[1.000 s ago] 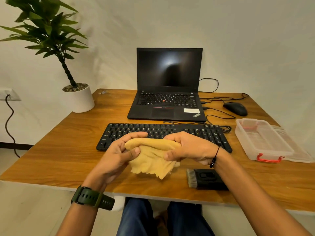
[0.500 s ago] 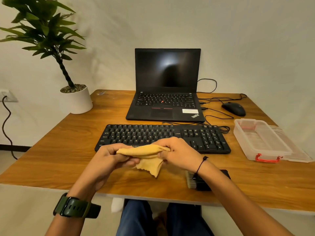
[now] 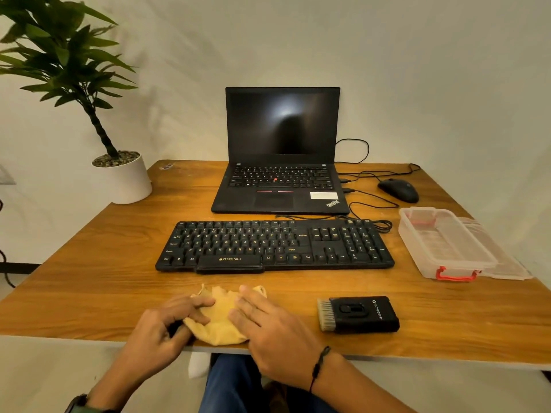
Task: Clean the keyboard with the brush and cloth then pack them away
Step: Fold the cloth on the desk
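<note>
Your left grip (image 3: pixel 158 329) is pinching the yellow cloth (image 3: pixel 219 323) by its edge. Your right grip (image 3: pixel 268 332) is lying flat and released, pressing the cloth onto the tabletop (image 3: pixel 89 293), left of the brush (image 3: pixel 357 314).

Black cord bracelet (image 3: pixel 318 368), blue jeans (image 3: pixel 229 386)

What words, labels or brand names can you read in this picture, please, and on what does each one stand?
"ZEBRONICS": front of the keyboard.
"ThinkPad": the laptop palm rest, right corner.
"STRIFF", blurred and uncertain: the brush, on its black body.
"Alt", "Ctrl", "Shift": keyboard keys; smaller legends blurred.
The white sticker on the laptop: too small to read.
The cloth: no text.
</note>
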